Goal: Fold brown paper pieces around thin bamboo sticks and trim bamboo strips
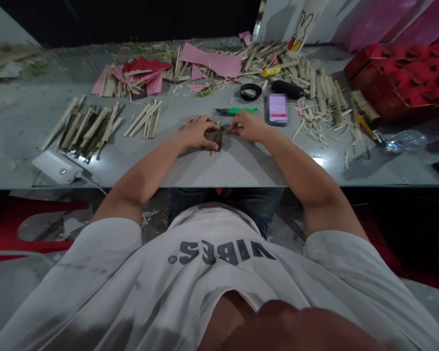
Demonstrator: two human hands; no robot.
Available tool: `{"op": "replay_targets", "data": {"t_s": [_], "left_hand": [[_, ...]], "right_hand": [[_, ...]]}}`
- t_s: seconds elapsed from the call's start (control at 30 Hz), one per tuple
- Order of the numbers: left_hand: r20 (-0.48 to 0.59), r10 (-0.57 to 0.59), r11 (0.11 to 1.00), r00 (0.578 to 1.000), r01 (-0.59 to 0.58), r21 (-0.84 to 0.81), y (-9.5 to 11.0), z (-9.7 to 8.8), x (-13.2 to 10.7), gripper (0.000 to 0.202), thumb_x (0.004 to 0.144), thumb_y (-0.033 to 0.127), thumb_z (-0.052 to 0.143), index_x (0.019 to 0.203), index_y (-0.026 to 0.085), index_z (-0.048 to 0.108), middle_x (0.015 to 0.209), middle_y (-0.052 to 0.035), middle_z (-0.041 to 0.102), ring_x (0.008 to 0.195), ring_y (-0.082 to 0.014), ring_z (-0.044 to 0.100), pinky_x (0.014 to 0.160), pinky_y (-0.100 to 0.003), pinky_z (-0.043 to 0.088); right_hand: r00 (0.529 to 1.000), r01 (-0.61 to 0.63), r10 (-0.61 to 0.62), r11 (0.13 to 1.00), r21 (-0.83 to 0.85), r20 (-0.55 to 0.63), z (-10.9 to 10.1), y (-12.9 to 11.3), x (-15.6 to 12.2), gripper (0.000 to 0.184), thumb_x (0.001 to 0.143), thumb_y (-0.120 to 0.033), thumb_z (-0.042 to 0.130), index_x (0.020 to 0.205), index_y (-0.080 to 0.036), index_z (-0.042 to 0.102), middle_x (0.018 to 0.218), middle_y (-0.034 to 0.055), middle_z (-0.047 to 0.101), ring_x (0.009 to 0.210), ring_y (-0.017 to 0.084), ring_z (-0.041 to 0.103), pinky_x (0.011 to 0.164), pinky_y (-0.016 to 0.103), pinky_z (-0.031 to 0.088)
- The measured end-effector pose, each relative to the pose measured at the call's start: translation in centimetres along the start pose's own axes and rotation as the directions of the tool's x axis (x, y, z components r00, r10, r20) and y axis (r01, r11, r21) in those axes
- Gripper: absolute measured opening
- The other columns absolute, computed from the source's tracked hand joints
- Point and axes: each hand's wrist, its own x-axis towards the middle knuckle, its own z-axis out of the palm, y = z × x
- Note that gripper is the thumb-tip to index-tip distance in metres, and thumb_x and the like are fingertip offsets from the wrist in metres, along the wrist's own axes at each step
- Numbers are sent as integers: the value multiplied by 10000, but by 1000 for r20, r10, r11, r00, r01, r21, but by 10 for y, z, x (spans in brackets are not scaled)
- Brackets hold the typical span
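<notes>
Right fingertips: thumb and forefinger of the right hand (247,126) are pinched together on the end of a thin strip (227,131).
Left fingers: the left hand (199,132) lies palm down, its thumb and forefinger parted over a dark brown piece (216,142); whether they grip it or only press it, I cannot tell.
Brown piece: flat on the grey table (22,119), in front of the person and partly hidden by the left hand; a short pale stick end (212,153) shows at its near edge.
Green knife: a green-handled knife (247,111) lies just beyond the right hand, its dark blade toward the left.
Phone: a lit phone (277,109) lies to the right of the knife, with a black ring (250,91) and a black case (287,89) near it.
Sticks on the left: a small group (151,119), then a larger pile (89,126), beyond a white box (57,167) with a cable.
Far side: pink paper (214,61), red paper (146,65) and a yellow cutter (270,71) among more sticks.
Far right: red trays (398,73) near a clear plastic bottle (411,138).
</notes>
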Motion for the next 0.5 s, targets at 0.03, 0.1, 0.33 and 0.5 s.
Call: {"op": "replay_targets", "data": {"t_s": [0.03, 0.1, 0.33, 0.5], "left_hand": [[1, -1, 1000, 1000, 1, -6, -1, 0, 1, 996, 865, 778, 1057, 1749, 376, 836, 1937, -164, 626, 1853, -568, 500, 1559, -733, 339], [10, 0, 1000, 1000, 0, -13, -3, 0, 1, 979, 871, 776, 1039, 1748, 393, 837, 1933, -157, 631, 1850, -573, 501, 1553, -732, 347], [-10, 14, 1000, 1000, -14, -12, -4, 2, 1, 989, 876, 775, 1058, 1752, 371, 835, 1920, -171, 651, 1828, -577, 515, 1536, -752, 356], [-16, 21, 999, 1000, -22, -25, -7, 4, 3, 994, 856, 743, 1081, 1728, 325, 852, 1911, -212, 649, 1833, -593, 515, 1542, -756, 343]], "right_hand": [[1000, 9, -9, 1000, 0, 14, 0, -3, -2, 117, 1118, -192, 813, 1121, -251, 913, 1409, 171, 842, 1244, 398, 796, 1169, 537, 651], [996, 58, -58, 998, -3, 69, 4, -17, -7, 161, 1129, -194, 771, 1160, -250, 919, 1426, 169, 849, 1279, 393, 793, 1183, 516, 640], [996, 43, -38, 998, -54, 82, -3, -28, -3, 233, 1127, -154, 738, 1217, -237, 937, 1468, 177, 848, 1309, 389, 798, 1178, 496, 629], [996, 29, -22, 996, -82, 82, -6, -25, -7, 209, 1148, -136, 719, 1202, -194, 913, 1460, 194, 830, 1245, 344, 773, 1132, 470, 598]]}}
